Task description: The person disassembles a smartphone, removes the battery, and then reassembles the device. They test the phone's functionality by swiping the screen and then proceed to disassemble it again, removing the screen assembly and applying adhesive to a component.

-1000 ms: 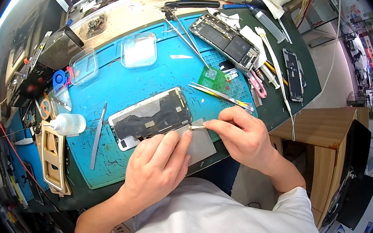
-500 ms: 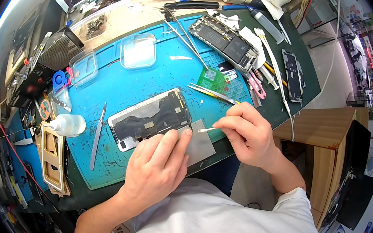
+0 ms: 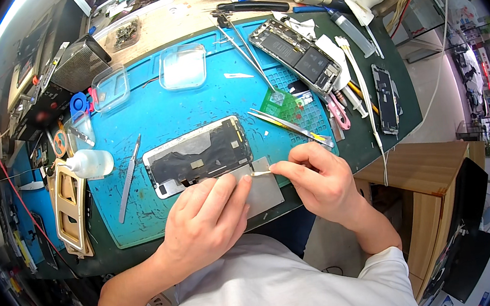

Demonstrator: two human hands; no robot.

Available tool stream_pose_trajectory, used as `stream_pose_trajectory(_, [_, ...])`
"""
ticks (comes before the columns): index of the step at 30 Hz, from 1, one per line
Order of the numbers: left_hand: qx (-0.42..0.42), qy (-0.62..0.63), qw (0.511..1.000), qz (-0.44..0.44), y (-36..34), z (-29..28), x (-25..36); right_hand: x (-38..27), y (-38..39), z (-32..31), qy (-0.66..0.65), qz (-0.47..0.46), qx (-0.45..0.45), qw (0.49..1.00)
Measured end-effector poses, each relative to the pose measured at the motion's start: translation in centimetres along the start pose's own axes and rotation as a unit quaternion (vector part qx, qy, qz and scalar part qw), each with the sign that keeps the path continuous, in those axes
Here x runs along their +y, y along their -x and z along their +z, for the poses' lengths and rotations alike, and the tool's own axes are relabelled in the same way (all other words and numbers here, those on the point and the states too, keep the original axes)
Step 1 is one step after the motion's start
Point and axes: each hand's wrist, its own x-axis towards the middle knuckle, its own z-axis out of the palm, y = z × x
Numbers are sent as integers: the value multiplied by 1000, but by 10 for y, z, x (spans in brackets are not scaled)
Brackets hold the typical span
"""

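A phone screen assembly (image 3: 198,158) lies back side up on the blue mat, its dark backing torn to show a silvery patch. A thin grey metal plate (image 3: 266,194) sits partly under its near right corner. My left hand (image 3: 204,217) rests over the screen's near edge and the plate, fingers stretched out toward that corner; its thumb is partly hidden. In a pinch, my right hand (image 3: 322,175) holds a cotton swab (image 3: 262,173). The swab's tip meets my left index fingertip, beside a thin dark strip at the screen's corner.
Tweezers (image 3: 293,127) lie beyond my right hand, near an opened phone (image 3: 295,55). A blade tool (image 3: 130,180) and a white squeeze bottle (image 3: 91,163) are on the left. Clear plastic boxes (image 3: 182,67) stand at the back. A wooden cabinet (image 3: 426,175) is at the right.
My right hand has moved left and slightly down, bringing the swab's tip to my left fingertip. The left hand stays almost in place.
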Motion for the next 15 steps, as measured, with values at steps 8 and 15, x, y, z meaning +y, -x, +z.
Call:
stream_pose_trajectory(8, [-14, 6, 1000, -17, -3, -2, 3, 2, 0, -6, -51, 13, 14, 999])
stream_pose_trajectory(15, [-2, 12, 1000, -17, -1, -1, 2, 1, -5, 3, -30, 22, 32, 999])
